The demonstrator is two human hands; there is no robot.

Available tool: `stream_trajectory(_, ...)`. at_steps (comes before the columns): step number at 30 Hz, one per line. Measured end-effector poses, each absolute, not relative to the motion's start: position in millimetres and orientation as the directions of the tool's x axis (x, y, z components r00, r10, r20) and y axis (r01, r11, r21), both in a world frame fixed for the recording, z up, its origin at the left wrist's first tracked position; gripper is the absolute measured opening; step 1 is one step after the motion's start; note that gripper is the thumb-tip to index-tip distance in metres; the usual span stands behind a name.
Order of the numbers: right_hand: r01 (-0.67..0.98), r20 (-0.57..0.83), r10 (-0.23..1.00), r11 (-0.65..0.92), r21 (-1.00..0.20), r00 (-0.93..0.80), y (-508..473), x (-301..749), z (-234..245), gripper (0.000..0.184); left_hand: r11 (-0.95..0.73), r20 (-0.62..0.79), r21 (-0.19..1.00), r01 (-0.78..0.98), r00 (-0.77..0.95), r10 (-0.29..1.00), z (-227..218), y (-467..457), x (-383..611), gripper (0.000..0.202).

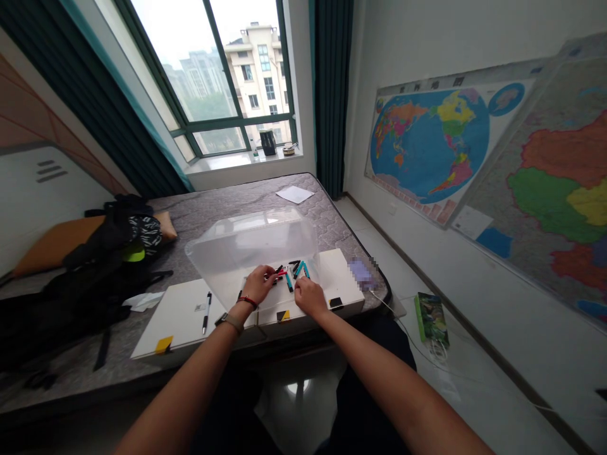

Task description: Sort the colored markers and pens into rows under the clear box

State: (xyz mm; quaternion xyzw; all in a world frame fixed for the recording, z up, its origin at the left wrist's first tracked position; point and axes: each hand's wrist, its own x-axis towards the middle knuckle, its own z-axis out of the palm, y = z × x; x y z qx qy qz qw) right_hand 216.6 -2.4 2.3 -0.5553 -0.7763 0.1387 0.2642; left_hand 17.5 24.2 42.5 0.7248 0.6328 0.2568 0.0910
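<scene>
Several teal, black and red pen-like sticks lie loose on the near side of a large clear plastic bin (pixel 256 237), which rests tipped toward me. My left hand (pixel 258 284), with a watch and a red bracelet on its wrist, is closed at the left of the pile. A red pen (pixel 281 273) shows at its fingertips, among black ones. My right hand (pixel 310 297) is curled just in front of a teal pen (pixel 306 270); what its fingers hold is hidden. Between the hands lies another teal pen (pixel 289 282).
White boxes (pixel 175 309) with yellow-black tabs lie under and beside the bin on the mattress (pixel 227 201). A black-and-white pen (pixel 207 313) is on the left box. Bags (pixel 109 240) are at left, a blurred purple item (pixel 361 273) with a cable at right, a green box (pixel 431 319) on the floor.
</scene>
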Motion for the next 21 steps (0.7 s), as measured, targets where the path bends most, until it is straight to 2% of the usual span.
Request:
stream_trajectory(4,0.791,0.265,0.934,0.346,-0.504,-0.240,-3,216,4,0.018,-0.179,0.311,0.606,0.775,-0.024,0.950,21,-8,17,0.023)
stream_trajectory(10,0.779,0.291,0.926,0.364,-0.511,-0.242,-4,215,3,0.018,-0.172,0.451,0.668,0.724,-0.209,0.868,-2,-27,16,0.026)
stream_trajectory(13,0.767,0.297,0.923,0.372,-0.522,-0.246,-2,214,0,0.018,-0.172,0.471,0.652,0.738,-0.217,0.855,-8,-28,17,0.024)
stream_trajectory(18,0.734,0.283,0.930,0.359,-0.576,-0.232,18,205,8,0.018,-0.212,0.497,0.568,0.796,-0.126,0.858,-12,-29,20,0.018)
stream_trajectory(21,0.751,0.265,0.931,0.359,-0.554,-0.249,42,194,23,0.021,-0.209,0.484,0.557,0.804,-0.109,0.868,-10,-31,21,0.017)
